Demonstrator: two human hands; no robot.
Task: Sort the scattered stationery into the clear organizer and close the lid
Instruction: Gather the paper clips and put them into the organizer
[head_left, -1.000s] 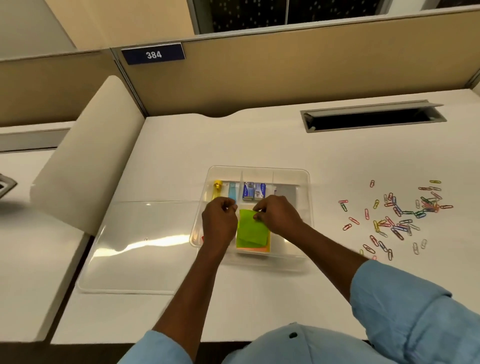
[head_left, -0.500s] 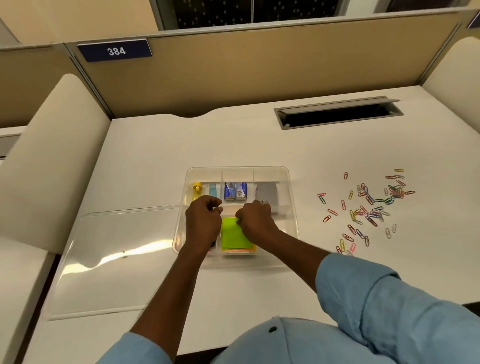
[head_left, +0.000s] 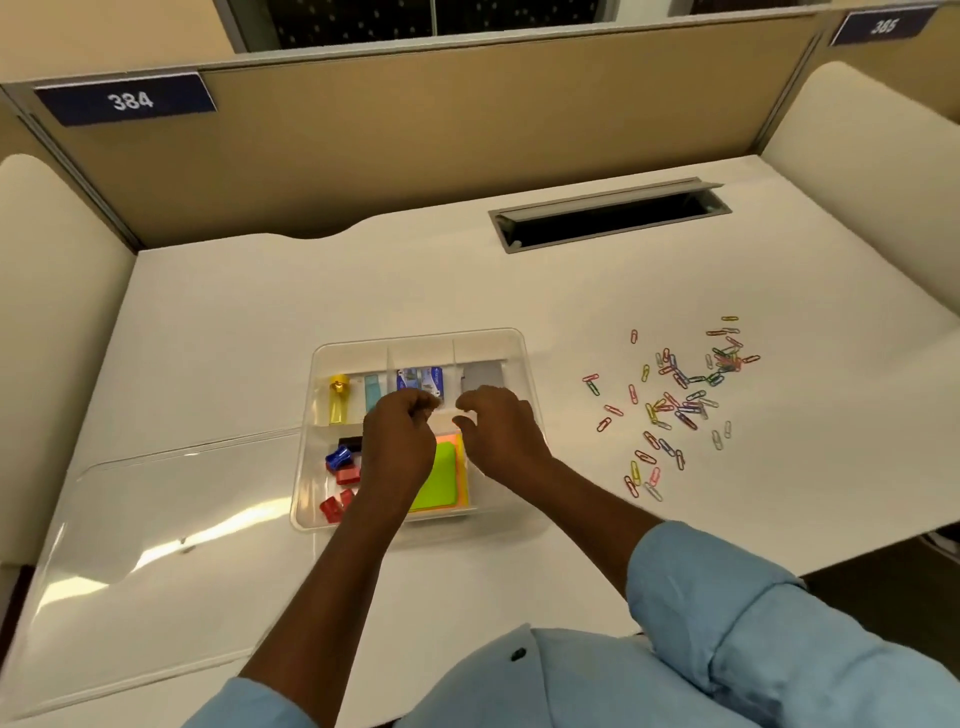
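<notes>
Organizer (head_left: 415, 332) with green notes (head_left: 439, 480) now let go: left hand (head_left: 400, 447) curled, perhaps pinching something; right hand (head_left: 498, 431) relaxed, empty

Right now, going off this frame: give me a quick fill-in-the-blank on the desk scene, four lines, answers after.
1. The paper clips lie scattered on the desk to the ____ of the clear organizer.
2. The lid lies flat on the desk, on the organizer's ____ side.
3. The top sticky pad in the organizer is ____.
4. The left sign on the partition reads ____.
Answers: right; left; green; 384.
</notes>
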